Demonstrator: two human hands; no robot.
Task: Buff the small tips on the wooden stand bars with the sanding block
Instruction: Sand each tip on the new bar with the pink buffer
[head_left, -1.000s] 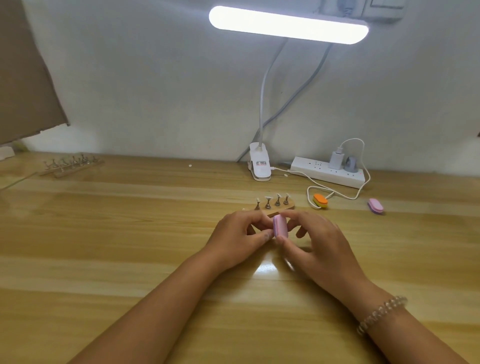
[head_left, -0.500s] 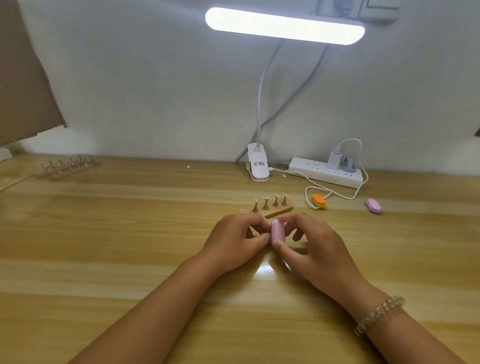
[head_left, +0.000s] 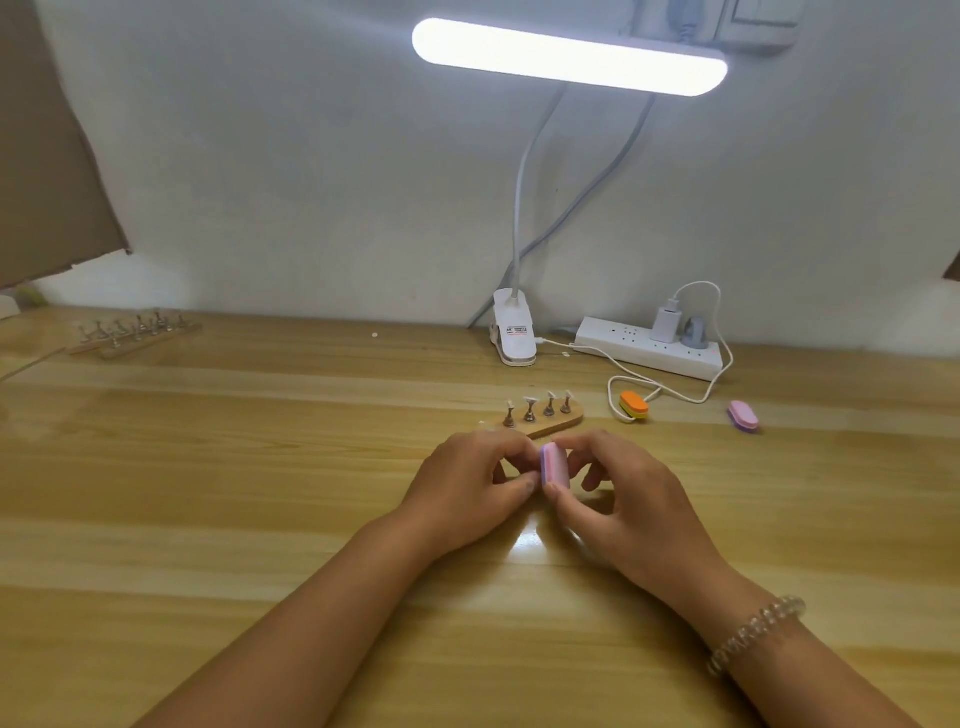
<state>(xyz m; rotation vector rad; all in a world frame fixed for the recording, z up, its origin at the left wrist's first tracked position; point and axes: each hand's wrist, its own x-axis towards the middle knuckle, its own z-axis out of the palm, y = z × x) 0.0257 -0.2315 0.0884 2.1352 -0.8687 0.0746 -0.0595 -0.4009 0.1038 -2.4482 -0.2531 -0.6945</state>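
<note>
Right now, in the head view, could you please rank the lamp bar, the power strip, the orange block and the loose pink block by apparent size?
1. lamp bar
2. power strip
3. orange block and loose pink block: these look alike, so I leave them unranked.

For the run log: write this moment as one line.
right hand: pinches pink sanding block | left hand: fingers curled at block, contents hidden | wooden stand bar: behind hands, untouched, four tips upright
</note>
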